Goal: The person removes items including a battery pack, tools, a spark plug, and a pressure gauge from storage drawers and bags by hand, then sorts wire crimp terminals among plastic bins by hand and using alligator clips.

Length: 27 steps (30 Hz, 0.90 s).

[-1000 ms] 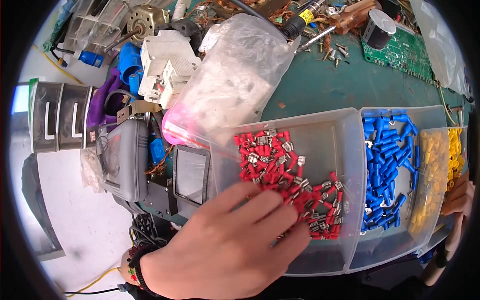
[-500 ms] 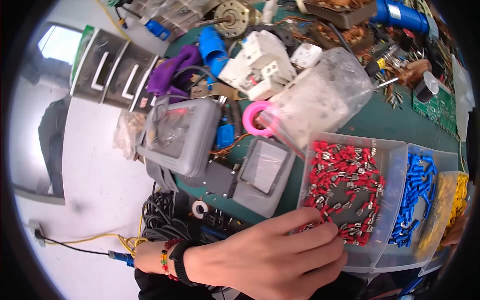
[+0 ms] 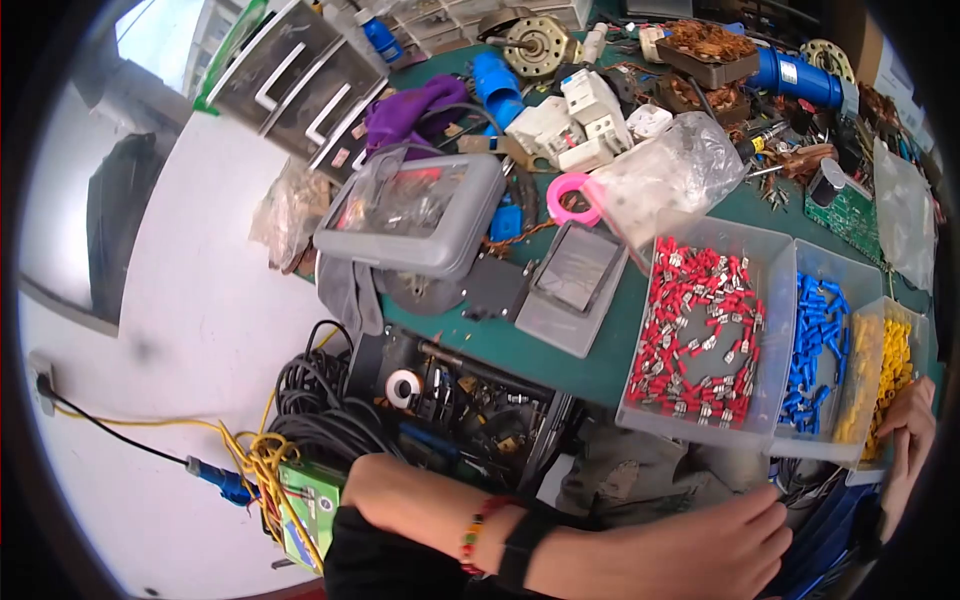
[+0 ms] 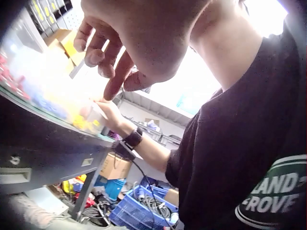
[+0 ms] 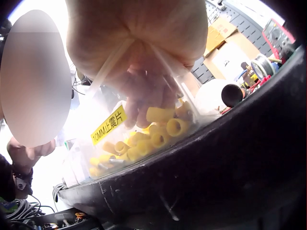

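Note:
My left hand (image 3: 690, 555) is below the clear bins' front edge, its relaxed fingers (image 4: 114, 79) bent and nothing visible in them. Red terminals with metal ends (image 3: 690, 365) lie scattered in the largest bin (image 3: 771, 330). Beside them are blue terminals (image 3: 815, 330), then yellow ones (image 3: 893, 360) in the rightmost bin. My right hand (image 3: 908, 425) is at that bin's near edge. In the right wrist view its fingers (image 5: 144, 93) reach down behind the clear labelled wall (image 5: 109, 125), close to the yellow terminals (image 5: 160, 139); whether they pinch one cannot be told.
A grey case (image 3: 415, 215), pink tape ring (image 3: 574, 198), plastic bag (image 3: 680, 165) and white switch parts (image 3: 575, 120) crowd the green table (image 3: 480, 345). An open drawer (image 3: 545, 440) of small parts and coiled black cable (image 3: 315, 400) lie below left.
My left hand has left the red bin and come down below its front edge. The head view has shifted, showing more of the table and drawer. My right hand remains by the yellow bin.

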### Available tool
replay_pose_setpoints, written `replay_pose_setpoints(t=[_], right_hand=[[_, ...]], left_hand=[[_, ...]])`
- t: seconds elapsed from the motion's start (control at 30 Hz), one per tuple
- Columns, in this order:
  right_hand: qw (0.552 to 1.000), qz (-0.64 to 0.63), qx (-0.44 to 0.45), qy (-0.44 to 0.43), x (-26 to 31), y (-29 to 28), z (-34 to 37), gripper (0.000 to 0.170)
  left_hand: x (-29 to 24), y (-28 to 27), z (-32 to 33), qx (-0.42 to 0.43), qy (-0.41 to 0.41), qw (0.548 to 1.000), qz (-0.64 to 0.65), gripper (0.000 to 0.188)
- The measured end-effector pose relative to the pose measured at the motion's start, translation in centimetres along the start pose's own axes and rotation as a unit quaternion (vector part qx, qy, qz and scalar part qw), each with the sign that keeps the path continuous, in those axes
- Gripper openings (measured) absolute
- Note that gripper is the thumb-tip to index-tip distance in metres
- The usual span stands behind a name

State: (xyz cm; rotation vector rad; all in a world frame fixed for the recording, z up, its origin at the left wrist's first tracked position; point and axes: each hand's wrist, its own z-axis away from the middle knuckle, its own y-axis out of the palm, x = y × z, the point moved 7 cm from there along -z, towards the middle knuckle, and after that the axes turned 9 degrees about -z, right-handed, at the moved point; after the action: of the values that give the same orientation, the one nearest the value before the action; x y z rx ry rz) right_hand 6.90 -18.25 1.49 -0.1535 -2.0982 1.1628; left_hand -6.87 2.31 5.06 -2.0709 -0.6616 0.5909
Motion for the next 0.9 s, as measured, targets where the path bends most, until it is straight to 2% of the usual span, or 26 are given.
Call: replay_pose_setpoints(t=[0.03, 0.1, 0.17, 0.2, 0.23, 0.3, 0.33, 0.43, 0.47, 0.5, 0.57, 0.63, 0.7, 0.73, 0.83, 0.9], right_hand=[[1.0, 0.004, 0.003, -0.004, 0.1, 0.4, 0.2, 0.016], [0.993, 0.006, -0.072, 0.096, -1.7, -0.1, 1.5, 0.018], [0.996, 0.006, -0.046, 0.076, -1.7, 0.0, 1.7, 0.017], [0.995, -0.005, -0.073, 0.075, -1.8, 0.0, 1.7, 0.017], [0.992, -0.015, -0.1, 0.073, -1.9, -0.2, 1.8, 0.017], [0.995, -0.002, -0.076, 0.07, -2.0, -0.3, 1.5, 0.017], [0.996, 0.01, -0.059, 0.071, -2.1, -0.3, 1.5, 0.017], [0.992, -0.033, -0.096, 0.079, -2.6, -0.5, 2.1, 0.017], [0.993, -0.025, -0.079, 0.086, -2.3, -0.4, 1.8, 0.017], [0.997, -0.007, -0.057, 0.056, -1.4, -0.2, 1.1, 0.02], [0.998, 0.01, -0.026, 0.06, -0.8, -0.2, 0.6, 0.025], [0.994, 0.011, -0.006, 0.111, -1.5, -0.4, 1.0, 0.027], [0.986, -0.006, -0.087, 0.141, -3.5, -1.4, 3.0, 0.026], [0.993, 0.006, -0.052, 0.105, -1.4, -0.4, 1.3, 0.024], [0.992, 0.015, -0.05, 0.117, -1.3, -0.4, 1.3, 0.023], [0.992, 0.022, -0.025, 0.123, -2.1, -0.9, 2.1, 0.022]], left_hand=[[-1.2, 1.0, -0.2, 0.003, 0.001, 0.999, 0.032, 0.022], [-3.2, 2.7, -0.3, 0.009, -0.005, 0.998, 0.065, 0.028], [-4.7, 4.3, 0.1, -0.001, 0.016, 0.998, 0.053, 0.036], [-5.2, 5.0, 0.4, 0.005, 0.049, 0.996, 0.079, 0.041], [-5.6, 6.0, 1.2, 0.001, 0.044, 0.996, 0.078, 0.041], [-7.0, 10.5, 3.7, 0.103, 0.016, 0.992, 0.072, 0.02], [-7.0, 11.7, 4.5, 0.054, 0.005, 0.996, 0.072, 0.022], [-6.7, 13.9, 6.4, 0.06, 0.0, 0.994, 0.096, 0.022], [-6.4, 13.8, 6.9, 0.026, -0.007, 0.994, 0.102, 0.024], [-6.4, 13.9, 7.4, 0.011, -0.015, 0.994, 0.104, 0.024], [-6.7, 14.9, 8.3, 0.037, -0.028, 0.989, 0.143, 0.027], [-6.9, 15.5, 8.8, 0.043, -0.028, 0.987, 0.152, 0.026], [-7.1, 15.8, 9.4, 0.09, 0.022, 0.985, 0.148, 0.022], [-6.6, 16.0, 9.5, 0.084, 0.015, 0.985, 0.152, 0.022], [-5.1, 16.5, 9.4, 0.026, -0.028, 0.981, 0.19, 0.02], [-4.2, 17.7, 9.7, 0.053, -0.124, 0.972, 0.191, 0.018]])
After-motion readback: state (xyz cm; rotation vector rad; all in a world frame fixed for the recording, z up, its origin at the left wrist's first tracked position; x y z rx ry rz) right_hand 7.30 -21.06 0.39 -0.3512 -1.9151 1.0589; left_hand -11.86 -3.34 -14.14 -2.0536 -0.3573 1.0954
